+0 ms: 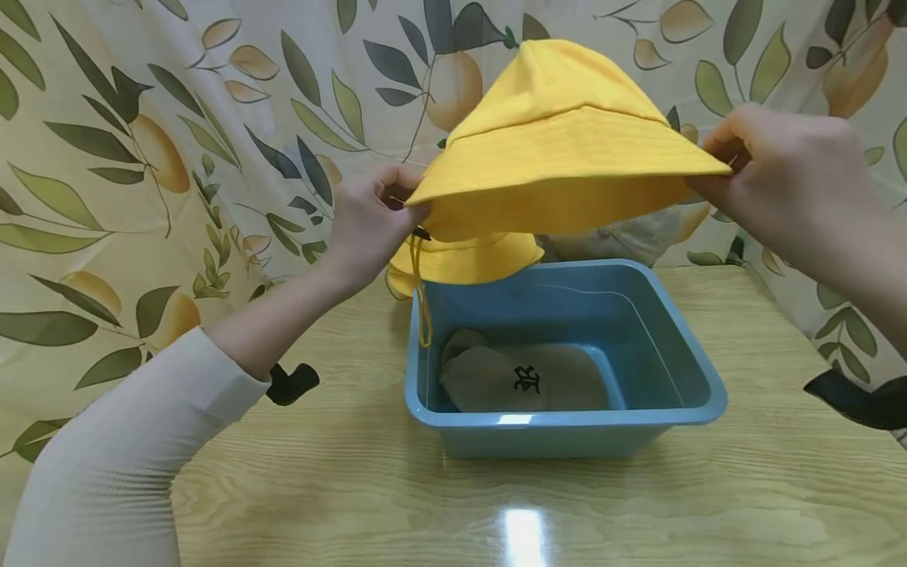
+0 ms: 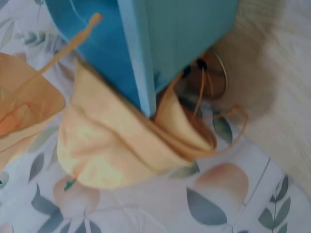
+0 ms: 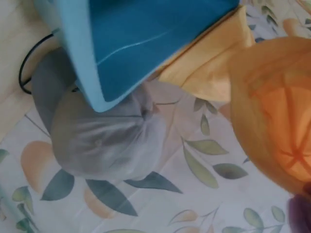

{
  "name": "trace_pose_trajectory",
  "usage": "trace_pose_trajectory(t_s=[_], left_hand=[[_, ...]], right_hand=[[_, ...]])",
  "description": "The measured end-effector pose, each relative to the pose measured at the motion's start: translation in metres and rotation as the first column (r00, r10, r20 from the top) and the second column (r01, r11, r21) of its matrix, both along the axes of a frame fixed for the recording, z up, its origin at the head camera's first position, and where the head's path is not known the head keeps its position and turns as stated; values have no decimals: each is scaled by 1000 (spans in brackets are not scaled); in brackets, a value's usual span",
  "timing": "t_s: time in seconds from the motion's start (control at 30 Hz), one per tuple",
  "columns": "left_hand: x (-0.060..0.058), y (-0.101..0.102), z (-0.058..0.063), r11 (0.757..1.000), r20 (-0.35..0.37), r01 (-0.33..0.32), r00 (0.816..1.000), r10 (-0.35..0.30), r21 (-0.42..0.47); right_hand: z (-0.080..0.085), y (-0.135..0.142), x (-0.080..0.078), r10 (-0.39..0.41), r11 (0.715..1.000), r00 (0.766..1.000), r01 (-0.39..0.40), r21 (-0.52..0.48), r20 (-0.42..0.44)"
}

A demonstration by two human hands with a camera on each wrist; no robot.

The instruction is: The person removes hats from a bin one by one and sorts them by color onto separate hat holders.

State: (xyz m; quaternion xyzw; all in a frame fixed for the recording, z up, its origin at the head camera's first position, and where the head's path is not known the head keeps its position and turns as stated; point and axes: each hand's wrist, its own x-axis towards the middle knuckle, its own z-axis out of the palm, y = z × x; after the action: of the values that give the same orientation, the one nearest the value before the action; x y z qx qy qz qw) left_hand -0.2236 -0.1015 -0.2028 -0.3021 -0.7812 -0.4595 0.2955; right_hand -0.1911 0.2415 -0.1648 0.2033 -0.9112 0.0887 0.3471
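A yellow bucket hat is held up above the blue plastic bin, brim downward. My left hand pinches the brim at its left side, and a yellow cord hangs down below that hand. On the other side, my right hand grips the right edge of the brim. Inside the bin lies a grey cap with a dark embroidered mark. The right wrist view catches the raised hat's inner lining and only a sliver of the right hand.
Behind the bin's left rear corner lies another yellow hat, against the leaf-patterned cloth. A second grey cap lies behind the bin's far right corner. The bin stands on a wood-grain table.
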Motion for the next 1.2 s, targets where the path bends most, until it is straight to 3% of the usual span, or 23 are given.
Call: trace_pose_trajectory(t_s=[0.1, 0.2, 0.3, 0.4, 0.5, 0.63, 0.8, 0.9, 1.07, 1.2], left_hand=[[-1, -8, 6, 1000, -93, -12, 996, 11, -8], [-4, -16, 12, 999, -201, -26, 979, 21, -22], [-6, -23, 19, 999, -273, -41, 961, 33, -26], [-8, -31, 27, 998, -316, -56, 948, 48, -18], [-11, -39, 32, 994, -348, -107, 932, 102, 4], [-19, -51, 33, 985, -444, -175, 882, 158, 4], [-38, -68, 28, 964, -598, -263, 778, 192, -33], [-51, -74, 21, 947, -647, -319, 732, 216, -46], [-73, -74, 0, 917, -700, -386, 682, 211, -99], [-87, -71, -17, 884, -721, -434, 667, 187, -172]], right_hand=[[7, -13, -11, 46, 999, 995, -45, 11, -85], [14, -25, -21, 78, 997, 986, -81, -11, -147], [19, -38, -29, 83, 994, 986, -92, -57, -142], [22, -50, -39, 123, 986, 977, -140, -87, -172], [23, -63, -51, 169, 977, 957, -195, -92, -235], [20, -82, -68, 210, 963, 939, -247, -109, -274], [10, -98, -89, 247, 941, 937, -293, -170, -247], [3, -102, -102, 230, 941, 949, -274, -199, -216], [-18, -100, -123, 199, 947, 967, -231, -223, -156], [-39, -95, -140, 165, 948, 981, -186, -258, -101]])
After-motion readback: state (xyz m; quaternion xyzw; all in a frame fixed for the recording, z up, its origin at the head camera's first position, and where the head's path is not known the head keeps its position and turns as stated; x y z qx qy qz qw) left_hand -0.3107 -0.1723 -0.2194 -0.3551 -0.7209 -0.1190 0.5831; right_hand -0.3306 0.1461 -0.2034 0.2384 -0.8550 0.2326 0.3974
